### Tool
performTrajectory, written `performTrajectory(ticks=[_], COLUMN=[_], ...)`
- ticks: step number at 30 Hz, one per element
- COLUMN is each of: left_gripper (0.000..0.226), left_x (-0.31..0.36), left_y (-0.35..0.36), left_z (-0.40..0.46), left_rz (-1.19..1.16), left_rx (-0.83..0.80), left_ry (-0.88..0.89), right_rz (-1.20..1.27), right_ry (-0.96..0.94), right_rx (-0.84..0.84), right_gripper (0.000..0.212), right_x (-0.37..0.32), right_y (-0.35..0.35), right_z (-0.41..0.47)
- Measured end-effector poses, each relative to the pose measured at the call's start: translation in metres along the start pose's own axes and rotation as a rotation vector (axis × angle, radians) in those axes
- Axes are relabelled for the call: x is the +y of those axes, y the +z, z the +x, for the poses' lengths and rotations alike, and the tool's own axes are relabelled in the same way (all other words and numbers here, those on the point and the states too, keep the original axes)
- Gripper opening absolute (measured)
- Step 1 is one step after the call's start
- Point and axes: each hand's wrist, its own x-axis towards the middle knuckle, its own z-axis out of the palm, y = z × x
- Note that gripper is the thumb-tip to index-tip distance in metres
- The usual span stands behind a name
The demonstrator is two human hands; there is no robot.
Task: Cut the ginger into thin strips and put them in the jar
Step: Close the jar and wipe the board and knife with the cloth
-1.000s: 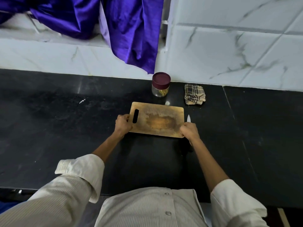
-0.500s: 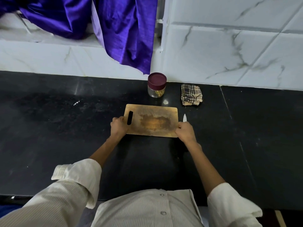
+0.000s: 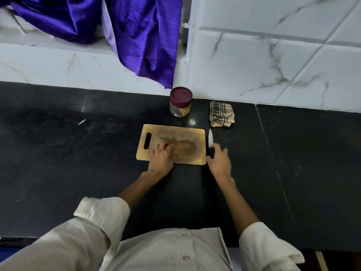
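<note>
A wooden cutting board (image 3: 179,133) with a dark stain and a handle slot lies on the black counter. My left hand (image 3: 161,158) rests flat on its near left part, fingers straight. A small knife (image 3: 210,138) lies just off the board's right edge, blade pointing away from me. My right hand (image 3: 218,160) holds its dark handle. Behind the board stands a glass jar (image 3: 180,109) with a maroon lid on it and pale yellow strips inside. I see no ginger on the board.
A folded checked cloth (image 3: 221,114) lies right of the jar by the marble wall. Purple fabric (image 3: 144,36) hangs down the wall above the jar. The black counter (image 3: 68,153) stretches wide on both sides.
My left hand left the board's left edge and now lies flat on top of it. My right hand let go of the board's right edge and took the knife handle.
</note>
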Motion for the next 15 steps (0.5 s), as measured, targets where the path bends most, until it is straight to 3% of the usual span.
performTrajectory(ticks=[7, 15], left_gripper=[0.058, 0.058], left_x=[-0.004, -0.019], left_y=[-0.001, -0.017], left_z=[-0.001, -0.002], left_rz=[-0.019, -0.066], left_rx=[0.026, -0.007], left_ry=[0.013, 0.001], right_rz=[-0.007, -0.021], right_ry=[-0.069, -0.027], right_rx=[-0.063, -0.131], right_gripper=[0.046, 0.055], right_x=[-0.044, -0.046], right_y=[0.009, 0.018], right_z=[0.017, 0.018])
